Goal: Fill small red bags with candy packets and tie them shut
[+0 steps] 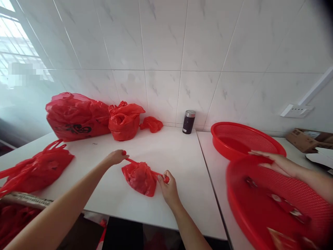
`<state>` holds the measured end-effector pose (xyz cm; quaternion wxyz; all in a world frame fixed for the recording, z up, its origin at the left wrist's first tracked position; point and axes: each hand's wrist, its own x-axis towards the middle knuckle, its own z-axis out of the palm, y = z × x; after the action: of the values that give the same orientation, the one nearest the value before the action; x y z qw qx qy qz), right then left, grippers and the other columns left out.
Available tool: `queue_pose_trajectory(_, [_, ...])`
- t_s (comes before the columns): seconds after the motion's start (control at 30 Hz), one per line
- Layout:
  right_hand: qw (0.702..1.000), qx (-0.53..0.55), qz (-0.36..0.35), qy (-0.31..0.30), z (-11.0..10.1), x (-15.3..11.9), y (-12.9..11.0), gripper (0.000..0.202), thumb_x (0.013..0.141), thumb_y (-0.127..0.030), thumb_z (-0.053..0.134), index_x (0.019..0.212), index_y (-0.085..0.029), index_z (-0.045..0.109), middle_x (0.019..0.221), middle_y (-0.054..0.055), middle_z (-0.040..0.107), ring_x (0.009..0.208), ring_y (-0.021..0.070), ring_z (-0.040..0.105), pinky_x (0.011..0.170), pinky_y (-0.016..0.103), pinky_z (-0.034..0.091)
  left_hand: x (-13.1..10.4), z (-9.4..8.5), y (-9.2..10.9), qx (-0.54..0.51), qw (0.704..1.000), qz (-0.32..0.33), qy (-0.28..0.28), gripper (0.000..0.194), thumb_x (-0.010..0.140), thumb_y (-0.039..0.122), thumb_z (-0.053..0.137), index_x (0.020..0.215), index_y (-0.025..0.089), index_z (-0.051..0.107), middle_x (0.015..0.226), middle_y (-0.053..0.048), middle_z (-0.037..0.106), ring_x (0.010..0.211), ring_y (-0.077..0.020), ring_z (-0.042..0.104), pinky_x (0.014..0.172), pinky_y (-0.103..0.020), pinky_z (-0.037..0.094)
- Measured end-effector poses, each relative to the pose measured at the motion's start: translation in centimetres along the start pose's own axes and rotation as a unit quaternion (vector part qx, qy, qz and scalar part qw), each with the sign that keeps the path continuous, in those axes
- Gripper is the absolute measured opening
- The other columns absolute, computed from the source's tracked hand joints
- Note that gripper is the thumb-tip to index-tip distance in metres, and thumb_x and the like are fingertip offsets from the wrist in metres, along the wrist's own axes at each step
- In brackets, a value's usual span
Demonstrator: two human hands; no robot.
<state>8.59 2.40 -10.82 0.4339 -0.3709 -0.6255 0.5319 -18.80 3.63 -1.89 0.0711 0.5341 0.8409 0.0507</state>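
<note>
A small red plastic bag (139,178) with something bulky inside sits on the white table (179,152) in front of me. Its two handles are pulled out sideways. My left hand (116,157) is closed around the end of the left handle, and my right hand (168,185) grips the right one. The bag's neck looks bunched between the stretched handles. What it contains cannot be made out through the red plastic.
Red bags (78,119) line the wall at the back left, and another filled bag (41,166) lies front left. A dark tumbler (188,122) stands at the back. On the right, another person's hand (278,165) is at two red baskets (230,194); small packets lie in the nearer one.
</note>
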Motion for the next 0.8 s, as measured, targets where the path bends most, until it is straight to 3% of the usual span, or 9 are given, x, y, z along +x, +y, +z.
queue_pose_trajectory(0.07, [0.999, 0.036, 0.009, -0.007, -0.3, 0.0, -0.2, 0.038, 0.084, -0.044, 0.052, 0.068, -0.023, 0.026, 0.060, -0.008, 0.022, 0.054, 0.0090, 0.021, 0.049, 0.021, 0.023, -0.5, -1.1, 1.5, -0.004, 0.998, 0.064, 0.022, 0.035, 0.089, 0.038, 0.046, 0.117, 0.020, 0.057, 0.120, -0.013, 0.061, 0.111, -0.0292, 0.056, 0.089, -0.043, 0.044])
queue_pose_trajectory(0.13, [0.997, 0.073, 0.017, -0.017, -0.6, 0.0, -0.4, 0.039, 0.082, -0.045, 0.055, 0.067, -0.022, 0.027, 0.060, -0.008, 0.023, 0.054, 0.0087, 0.021, 0.049, 0.021, 0.023, -1.6, -1.2, 3.3, -0.014, 0.986, 0.166, 0.004, 0.040, 0.085, 0.038, 0.050, 0.125, 0.029, 0.053, 0.134, -0.007, 0.054, 0.125, -0.0279, 0.046, 0.098, -0.039, 0.037])
queue_pose_trajectory(0.23, [0.989, 0.133, 0.057, -0.018, -1.1, -0.1, -0.4, 0.042, 0.079, -0.048, 0.060, 0.069, -0.023, 0.028, 0.058, -0.009, 0.022, 0.051, 0.0082, 0.019, 0.047, 0.021, 0.019, -3.4, 0.0, 5.0, -0.014, 0.955, 0.281, -0.091, 0.037, 0.070, 0.031, 0.066, 0.107, 0.035, 0.065, 0.114, 0.002, 0.067, 0.108, -0.0221, 0.058, 0.090, -0.029, 0.042])
queue_pose_trajectory(0.33, [0.971, 0.219, 0.095, 0.010, -1.5, -0.1, -0.2, 0.036, 0.080, -0.047, 0.061, 0.076, -0.024, 0.033, 0.053, -0.011, 0.027, 0.046, 0.0081, 0.025, 0.046, 0.021, 0.022, -4.6, 0.8, 4.6, -0.001, 0.952, 0.281, -0.124, 0.018, 0.068, 0.025, 0.062, 0.085, 0.030, 0.068, 0.086, 0.001, 0.071, 0.083, -0.0215, 0.063, 0.071, -0.029, 0.044])
queue_pose_trajectory(0.5, [0.954, 0.278, 0.100, 0.041, -1.7, 0.1, 0.3, 0.029, 0.079, -0.043, 0.065, 0.087, -0.024, 0.045, 0.074, -0.002, 0.057, 0.057, 0.0111, 0.048, 0.056, 0.025, 0.038, -5.3, -1.6, -0.4, 0.017, 0.985, 0.166, -0.045, 0.014, 0.071, 0.028, 0.056, 0.083, 0.026, 0.062, 0.071, -0.001, 0.065, 0.064, -0.0207, 0.059, 0.056, -0.028, 0.036])
queue_pose_trajectory(0.63, [0.962, 0.248, 0.115, 0.021, -1.5, 0.1, 0.5, 0.025, 0.080, -0.043, 0.065, 0.085, -0.024, 0.050, 0.079, -0.001, 0.059, 0.062, 0.0126, 0.050, 0.059, 0.027, 0.040, -6.4, -4.5, -6.9, 0.039, 0.997, 0.032, 0.052, 0.029, 0.080, 0.047, 0.049, 0.089, 0.022, 0.059, 0.068, -0.002, 0.062, 0.062, -0.0206, 0.058, 0.054, -0.027, 0.033])
queue_pose_trajectory(0.8, [0.973, 0.196, 0.118, 0.008, -1.3, -0.1, 0.2, 0.025, 0.080, -0.045, 0.064, 0.085, -0.024, 0.052, 0.075, -0.001, 0.058, 0.064, 0.0139, 0.050, 0.060, 0.027, 0.040, -7.8, -7.5, -14.4, 0.074, 0.980, -0.131, 0.131, 0.049, 0.082, 0.058, 0.042, 0.099, 0.014, 0.057, 0.079, -0.009, 0.065, 0.070, -0.0252, 0.060, 0.061, -0.031, 0.041])
